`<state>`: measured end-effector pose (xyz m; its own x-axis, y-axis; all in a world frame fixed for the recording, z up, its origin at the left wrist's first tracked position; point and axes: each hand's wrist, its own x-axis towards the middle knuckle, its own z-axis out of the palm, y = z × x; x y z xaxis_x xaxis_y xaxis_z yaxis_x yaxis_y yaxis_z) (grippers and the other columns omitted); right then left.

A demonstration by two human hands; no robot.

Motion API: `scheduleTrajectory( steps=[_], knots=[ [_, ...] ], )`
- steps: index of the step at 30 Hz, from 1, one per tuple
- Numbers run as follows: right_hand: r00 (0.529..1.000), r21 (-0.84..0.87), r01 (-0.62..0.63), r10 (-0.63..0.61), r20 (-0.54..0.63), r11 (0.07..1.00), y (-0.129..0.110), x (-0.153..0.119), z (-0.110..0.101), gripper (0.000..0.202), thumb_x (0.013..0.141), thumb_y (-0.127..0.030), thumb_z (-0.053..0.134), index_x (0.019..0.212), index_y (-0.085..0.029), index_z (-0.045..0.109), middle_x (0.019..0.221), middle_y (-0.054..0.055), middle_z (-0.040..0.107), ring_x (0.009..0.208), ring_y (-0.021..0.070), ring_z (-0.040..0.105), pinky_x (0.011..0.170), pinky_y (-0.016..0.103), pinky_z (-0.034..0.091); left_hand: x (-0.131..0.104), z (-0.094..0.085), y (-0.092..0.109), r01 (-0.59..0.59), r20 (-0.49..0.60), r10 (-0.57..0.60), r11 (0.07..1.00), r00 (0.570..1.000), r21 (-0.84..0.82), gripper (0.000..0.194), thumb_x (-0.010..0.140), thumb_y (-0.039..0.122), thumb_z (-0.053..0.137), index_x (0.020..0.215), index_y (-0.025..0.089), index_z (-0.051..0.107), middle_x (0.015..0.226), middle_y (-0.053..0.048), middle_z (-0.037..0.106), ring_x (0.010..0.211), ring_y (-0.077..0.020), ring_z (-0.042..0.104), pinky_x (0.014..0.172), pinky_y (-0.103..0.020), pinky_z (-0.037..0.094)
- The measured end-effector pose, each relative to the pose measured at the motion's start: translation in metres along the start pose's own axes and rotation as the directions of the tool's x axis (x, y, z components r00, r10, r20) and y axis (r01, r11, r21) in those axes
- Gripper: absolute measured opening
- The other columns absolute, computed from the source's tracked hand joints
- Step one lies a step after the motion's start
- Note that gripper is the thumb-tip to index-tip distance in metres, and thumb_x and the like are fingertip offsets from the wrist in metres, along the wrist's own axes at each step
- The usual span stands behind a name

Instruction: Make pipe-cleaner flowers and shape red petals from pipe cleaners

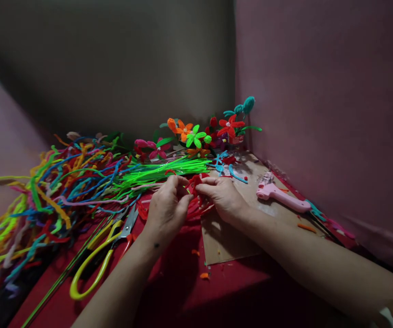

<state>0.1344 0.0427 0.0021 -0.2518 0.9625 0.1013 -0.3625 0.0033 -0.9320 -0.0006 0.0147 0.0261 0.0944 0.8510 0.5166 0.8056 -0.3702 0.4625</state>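
Both of my hands meet over the middle of the table, pinching red pipe cleaners [193,183] between them. My left hand [168,204] has its thumb and fingers closed on the red strands from the left. From the right, my right hand [224,195] grips the same red piece with its thumb and fingertips. More red pipe cleaners [196,209] lie loosely curled beneath the hands. Just behind them is a bundle of bright green pipe cleaners [169,169]. My fingers hide part of the red piece, so its exact shape cannot be made out.
Yellow-handled scissors [97,269] lie left of my left forearm. A tangled heap of coloured pipe cleaners [63,182] covers the left side. Fuzzy flowers [196,136] stand at the back. On the right, a pink glue gun [283,197] rests on cardboard [229,246], beside the wall.
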Motion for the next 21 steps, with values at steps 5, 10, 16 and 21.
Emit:
scheduleTrajectory(
  steps=[5,10,16,21],
  knots=[
    [1.000,-0.038,0.007,-0.006,0.029,0.999,-0.002,-0.003,0.002,0.007,0.063,-0.019,0.059,0.059,-0.013,0.061,0.049,-0.005,0.048,0.045,0.0059,0.040,0.046,0.021,0.029,0.001,0.000,-0.001,0.083,0.027,-0.082,0.996,0.996,-0.045,0.016,0.069,0.018,0.060,0.083,0.019,0.053,0.063,0.003,0.060,0.057,-0.0136,0.057,0.056,-0.026,0.040],
    [0.994,-0.061,0.036,-0.030,0.104,0.997,-0.003,-0.004,0.003,0.012,0.065,-0.023,0.060,0.058,-0.014,0.059,0.050,-0.006,0.045,0.046,0.0058,0.037,0.047,0.022,0.028,0.001,0.002,-0.004,0.135,0.044,-0.131,0.985,0.990,-0.105,0.019,0.070,0.021,0.059,0.087,0.019,0.051,0.067,0.001,0.062,0.061,-0.0151,0.059,0.058,-0.027,0.042],
    [0.993,-0.169,0.088,-0.073,0.094,0.982,-0.004,-0.005,0.002,0.018,0.067,-0.020,0.056,0.050,-0.013,0.054,0.047,-0.005,0.045,0.046,0.0061,0.039,0.046,0.021,0.029,-0.003,0.005,0.002,0.038,-0.098,-0.033,0.998,0.995,0.049,0.028,0.070,0.017,0.062,0.095,0.018,0.050,0.068,0.001,0.061,0.066,-0.0172,0.058,0.062,-0.030,0.043],
    [0.999,0.040,0.041,-0.041,0.014,0.998,-0.002,0.005,-0.004,0.011,0.066,-0.020,0.056,0.057,-0.013,0.058,0.051,-0.003,0.053,0.045,0.0083,0.047,0.045,0.022,0.038,0.004,-0.002,-0.005,-0.066,-0.094,0.062,0.997,0.994,-0.043,0.026,0.069,0.029,0.067,0.090,0.018,0.058,0.085,-0.003,0.059,0.078,-0.0167,0.057,0.070,-0.029,0.045]
  ],
)
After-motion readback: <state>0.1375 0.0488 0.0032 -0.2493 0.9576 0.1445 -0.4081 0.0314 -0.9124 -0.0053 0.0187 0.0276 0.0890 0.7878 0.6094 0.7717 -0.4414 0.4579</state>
